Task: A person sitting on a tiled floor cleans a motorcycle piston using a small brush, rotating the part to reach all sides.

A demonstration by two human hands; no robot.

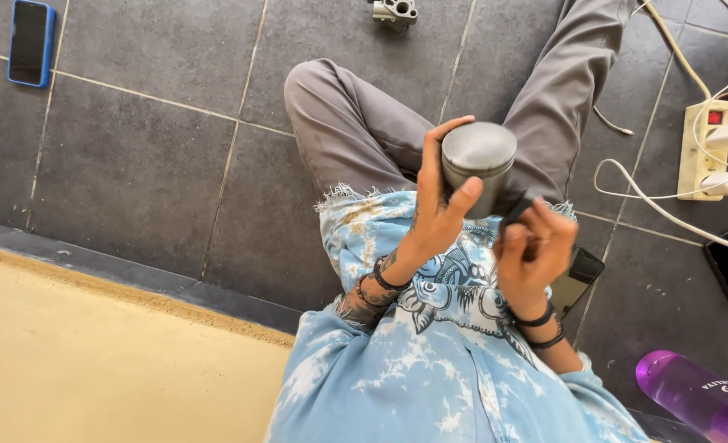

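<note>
Held above the lap over the tiled floor (134, 164), grey metal cylinder (479, 160), likely heavy, stiff and slick, best gripped round the side wall: left hand (438, 205) wrapped about it, right hand (532, 246) curled on a small dark part (516, 209) at its base.

My left hand (436, 215) wraps the grey metal cylinder (478, 166), so its lower part and far side are hidden, and the small dark piece (516, 209) in my right hand (532, 250) is mostly covered by my fingers (I can't tell what it is). The purple bottle (698, 396) is cut off at the bottom right corner, the metal part (394, 11) at the top edge, and the black phone (575, 280) lies half under my arm.
</note>
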